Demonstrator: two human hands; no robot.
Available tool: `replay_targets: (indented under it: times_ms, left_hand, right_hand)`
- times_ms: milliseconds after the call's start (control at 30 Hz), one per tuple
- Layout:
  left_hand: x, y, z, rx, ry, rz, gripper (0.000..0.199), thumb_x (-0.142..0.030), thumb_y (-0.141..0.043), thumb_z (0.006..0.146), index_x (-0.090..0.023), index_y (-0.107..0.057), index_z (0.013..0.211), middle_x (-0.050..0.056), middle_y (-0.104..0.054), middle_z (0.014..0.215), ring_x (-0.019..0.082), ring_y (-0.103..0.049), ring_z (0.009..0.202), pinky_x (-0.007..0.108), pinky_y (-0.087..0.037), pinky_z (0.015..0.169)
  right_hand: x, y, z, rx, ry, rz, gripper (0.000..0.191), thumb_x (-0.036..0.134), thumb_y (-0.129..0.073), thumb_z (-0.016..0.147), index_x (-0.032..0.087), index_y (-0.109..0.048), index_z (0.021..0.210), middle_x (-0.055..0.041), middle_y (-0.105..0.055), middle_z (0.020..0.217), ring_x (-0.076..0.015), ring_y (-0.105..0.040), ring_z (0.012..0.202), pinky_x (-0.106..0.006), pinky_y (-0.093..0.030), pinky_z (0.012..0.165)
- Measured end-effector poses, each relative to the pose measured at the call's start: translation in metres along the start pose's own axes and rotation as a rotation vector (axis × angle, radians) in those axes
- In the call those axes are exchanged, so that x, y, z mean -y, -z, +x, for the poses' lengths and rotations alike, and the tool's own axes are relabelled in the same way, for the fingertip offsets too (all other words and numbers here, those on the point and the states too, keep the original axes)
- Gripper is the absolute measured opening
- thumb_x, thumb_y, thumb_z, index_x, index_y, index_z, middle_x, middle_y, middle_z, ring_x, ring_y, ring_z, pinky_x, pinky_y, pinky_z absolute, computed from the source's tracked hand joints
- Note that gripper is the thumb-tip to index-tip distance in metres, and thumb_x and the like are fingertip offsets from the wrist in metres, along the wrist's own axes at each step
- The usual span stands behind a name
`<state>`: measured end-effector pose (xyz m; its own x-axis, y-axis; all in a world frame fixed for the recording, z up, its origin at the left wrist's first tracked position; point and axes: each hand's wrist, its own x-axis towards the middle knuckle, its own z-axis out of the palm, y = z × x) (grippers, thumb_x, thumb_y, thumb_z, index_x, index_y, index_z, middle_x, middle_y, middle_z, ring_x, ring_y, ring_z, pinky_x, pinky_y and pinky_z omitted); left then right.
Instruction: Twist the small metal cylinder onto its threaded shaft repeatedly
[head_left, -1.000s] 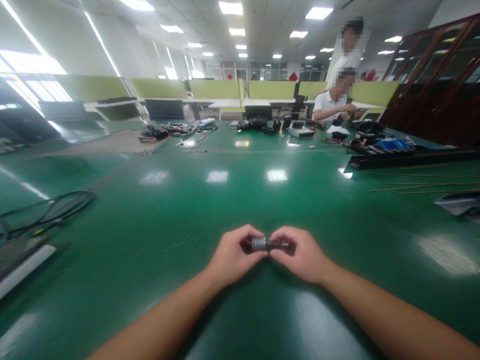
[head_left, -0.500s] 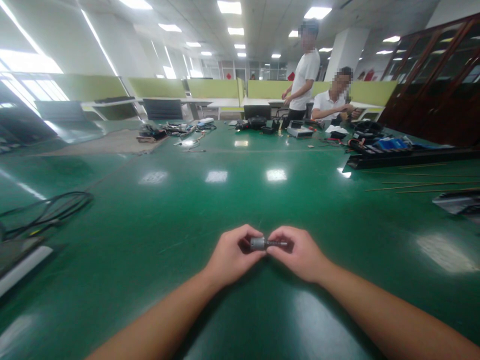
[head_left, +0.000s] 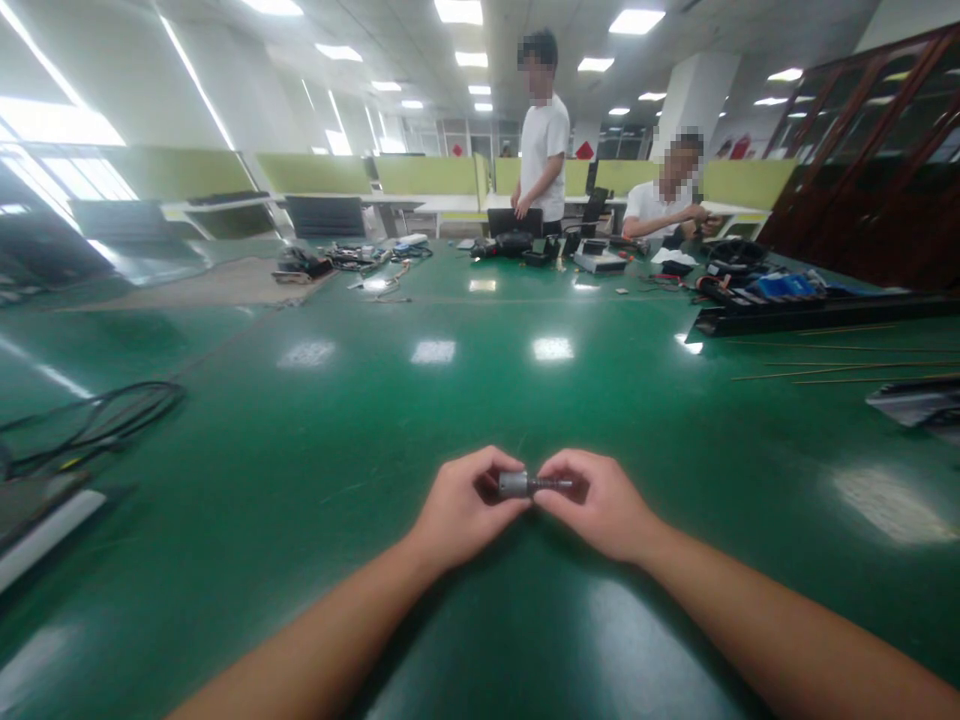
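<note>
Along the right side stood a dark wooden cabinet (head_left: 855,175) with glass doors, its insides too dim to read! Below it, on the green table (head_left: 480,390), blue packs (head_left: 787,287) lay heaped behind a long black rail (head_left: 810,319); whether that rail was a trough holding anything, the view could not settle. Then to the grip: front and centre, one small metal part (head_left: 514,485) lay level between two hands. The left hand (head_left: 459,508) had thumb and fingers clamped about its grey barrel, the right hand (head_left: 611,508) was pinched around the thin rod, and the two sets of fingertips almost met (tight quarters, those). The barrel's left end sank into shadow, the rod's tip blurred near the right palm, and whether the part touched the table or hung just above was hard to call. Both forearms (head_left: 322,625) ran off the frame; black cables (head_left: 127,415) were cut off at left, a silver thing (head_left: 911,400) at right. Across the table, a seated person (head_left: 649,205) held something too blurred to name.
</note>
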<state>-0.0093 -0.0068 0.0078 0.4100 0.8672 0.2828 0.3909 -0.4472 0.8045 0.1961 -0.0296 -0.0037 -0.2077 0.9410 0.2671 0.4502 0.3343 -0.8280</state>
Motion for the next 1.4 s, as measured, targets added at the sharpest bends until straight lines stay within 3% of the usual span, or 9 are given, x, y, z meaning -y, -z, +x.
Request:
replay_targets:
  times_ms: [1400]
  left_hand:
    - [0.0015,0.0039,0.0046,-0.112,0.011,0.024,0.021,-0.021,-0.077,0.072,-0.019,-0.069,0.091,0.002,-0.071,0.089,0.017,-0.065,0.081,0.027,-0.050,0.075]
  right_hand:
    - [-0.0015,0.0033,0.0025,-0.091,-0.065,0.003,0.009,0.025,-0.066,0.081,0.017,-0.068,0.084,-0.0011,-0.067,0.073,-0.0139,-0.058,0.063,-0.024,-0.044,0.058]
